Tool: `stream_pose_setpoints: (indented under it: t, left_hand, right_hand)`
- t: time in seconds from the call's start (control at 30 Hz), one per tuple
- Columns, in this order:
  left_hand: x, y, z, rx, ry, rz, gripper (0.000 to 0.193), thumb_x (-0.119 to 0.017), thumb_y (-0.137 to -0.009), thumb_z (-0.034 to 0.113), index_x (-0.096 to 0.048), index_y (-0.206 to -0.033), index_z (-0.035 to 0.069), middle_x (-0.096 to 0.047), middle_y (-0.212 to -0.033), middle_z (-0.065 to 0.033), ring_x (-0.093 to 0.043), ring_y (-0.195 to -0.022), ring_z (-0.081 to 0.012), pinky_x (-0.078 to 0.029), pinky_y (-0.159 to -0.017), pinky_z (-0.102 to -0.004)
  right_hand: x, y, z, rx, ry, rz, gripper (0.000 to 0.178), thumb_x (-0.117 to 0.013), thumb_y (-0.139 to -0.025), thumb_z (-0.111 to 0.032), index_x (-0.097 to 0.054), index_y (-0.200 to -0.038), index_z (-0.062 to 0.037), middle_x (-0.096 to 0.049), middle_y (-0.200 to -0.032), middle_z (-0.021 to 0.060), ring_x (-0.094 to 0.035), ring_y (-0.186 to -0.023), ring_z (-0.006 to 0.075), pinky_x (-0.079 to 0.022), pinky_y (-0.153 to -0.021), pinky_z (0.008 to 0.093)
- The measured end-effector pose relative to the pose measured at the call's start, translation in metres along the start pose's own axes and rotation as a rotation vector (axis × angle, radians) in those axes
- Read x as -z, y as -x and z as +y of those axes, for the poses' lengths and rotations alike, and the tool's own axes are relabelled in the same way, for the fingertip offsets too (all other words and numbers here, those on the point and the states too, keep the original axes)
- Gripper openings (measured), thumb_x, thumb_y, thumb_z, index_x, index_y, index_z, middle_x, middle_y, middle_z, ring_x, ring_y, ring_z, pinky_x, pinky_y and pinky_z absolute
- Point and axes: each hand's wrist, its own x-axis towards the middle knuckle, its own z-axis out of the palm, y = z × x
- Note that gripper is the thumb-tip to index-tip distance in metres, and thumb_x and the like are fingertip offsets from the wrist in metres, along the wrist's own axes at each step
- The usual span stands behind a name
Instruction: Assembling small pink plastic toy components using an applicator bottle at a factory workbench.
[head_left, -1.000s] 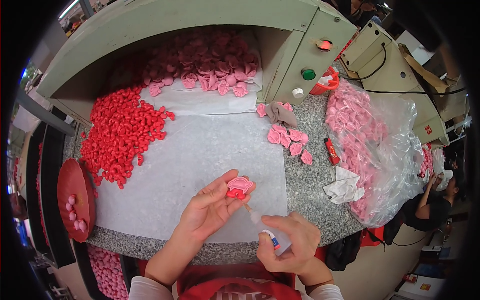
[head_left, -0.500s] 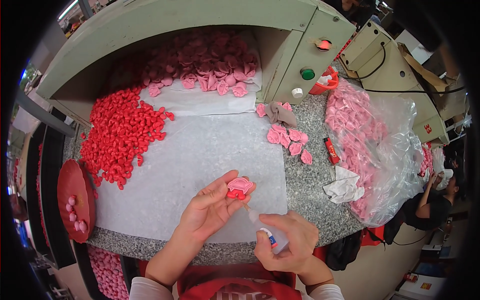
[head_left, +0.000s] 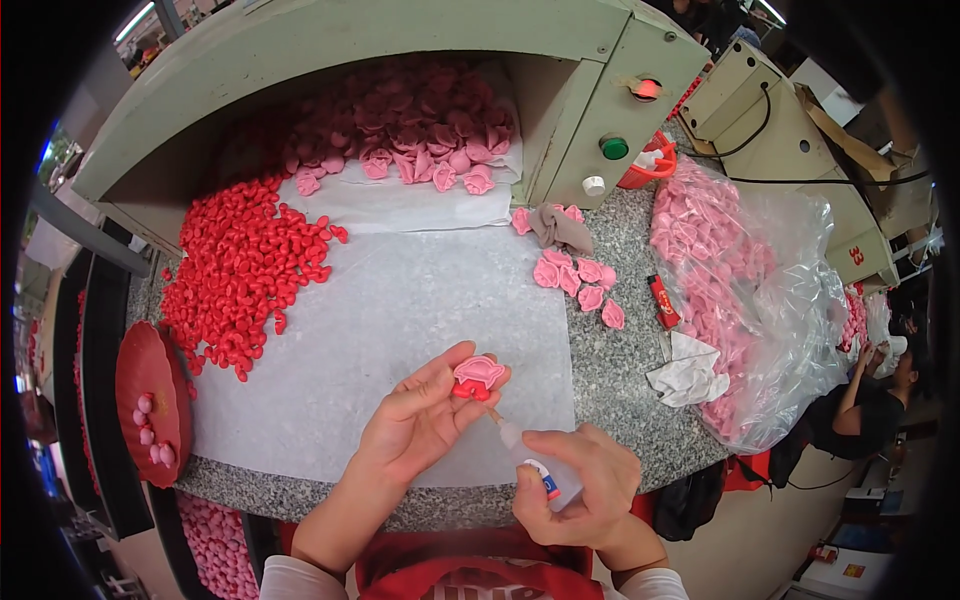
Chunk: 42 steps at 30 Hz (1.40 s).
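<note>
Between the thumb and fingers of my left hand (head_left: 412, 418) is a small pink moulded piece (head_left: 478, 373) with red pieces (head_left: 472, 390) along its near edge. My right hand (head_left: 585, 482) is wrapped round a translucent glue bottle (head_left: 567, 483) with a blue and white label. The bottle's thin nozzle (head_left: 499, 420) points up and left at the red edge, a small gap away from it. Both hands are above the white sheet (head_left: 400, 290) near the front of the table.
A heap of red pieces (head_left: 240, 270) lies at the left, beside a red dish (head_left: 150, 380) with pink balls. Pink pieces (head_left: 400, 130) fill the green machine's (head_left: 400, 28) opening. To the right are loose pink pieces (head_left: 590, 297), a red lighter (head_left: 663, 302), a white cloth (head_left: 687, 370) and a plastic bag (head_left: 790, 300).
My right hand and the bottle have shifted slightly right and down, so the nozzle is a little farther from the piece. My left hand has hardly moved.
</note>
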Motion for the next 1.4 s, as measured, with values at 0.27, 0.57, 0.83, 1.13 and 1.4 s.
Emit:
stream_pose_setpoints:
  t: [0.27,0.57,0.83,1.13,1.4]
  left_hand:
    - [-0.002,0.0,0.0,0.0,-0.011,0.001,0.033,-0.051,-0.083,0.011,-0.046,-0.114,0.003,-0.046,-0.116,-0.0184,-0.04,-0.114,-0.0327,-0.039,-0.094,-0.0395]
    - [-0.003,0.001,0.0,0.009,-0.017,-0.002,0.033,-0.051,-0.082,0.011,-0.046,-0.114,0.002,-0.047,-0.116,-0.0168,-0.042,-0.113,-0.0313,-0.038,-0.094,-0.0386]
    - [-0.003,0.001,-0.001,0.006,-0.02,0.001,0.033,-0.052,-0.082,0.011,-0.046,-0.114,0.002,-0.048,-0.114,-0.0169,-0.043,-0.112,-0.0311,-0.039,-0.093,-0.0374]
    - [-0.001,0.002,-0.001,0.008,-0.023,0.011,0.034,-0.052,-0.081,0.011,-0.046,-0.114,0.002,-0.048,-0.115,-0.018,-0.045,-0.11,-0.0307,-0.041,-0.09,-0.0379]
    - [-0.005,-0.002,-0.004,0.014,-0.043,0.009,0.034,-0.053,-0.081,0.01,-0.047,-0.113,0.003,-0.047,-0.115,-0.0181,-0.044,-0.111,-0.0316,-0.041,-0.09,-0.0392]
  right_hand:
    - [-0.002,0.0,-0.001,0.038,-0.032,0.052,0.027,-0.057,-0.056,-0.001,-0.053,-0.083,0.0028,-0.059,-0.069,0.0095,-0.04,-0.038,0.0144,-0.032,-0.034,0.0246]
    - [-0.007,-0.003,0.001,0.016,-0.029,0.04,0.029,-0.06,-0.056,-0.001,-0.055,-0.084,0.002,-0.06,-0.069,0.0082,-0.045,-0.04,0.0152,-0.036,-0.036,0.0236]
    - [-0.007,-0.004,0.001,0.019,-0.01,0.04,0.03,-0.062,-0.056,-0.001,-0.054,-0.085,0.0022,-0.06,-0.071,0.0072,-0.046,-0.041,0.0149,-0.036,-0.036,0.0229]
    - [-0.012,-0.005,0.0,-0.002,-0.025,0.038,0.03,-0.063,-0.057,-0.002,-0.055,-0.085,0.0021,-0.06,-0.071,0.007,-0.047,-0.042,0.0152,-0.036,-0.037,0.0231]
    - [-0.009,-0.005,0.006,0.005,-0.013,0.092,0.029,-0.06,-0.057,-0.002,-0.057,-0.085,0.0017,-0.057,-0.064,0.0088,-0.043,-0.038,0.0168,-0.034,-0.036,0.0253]
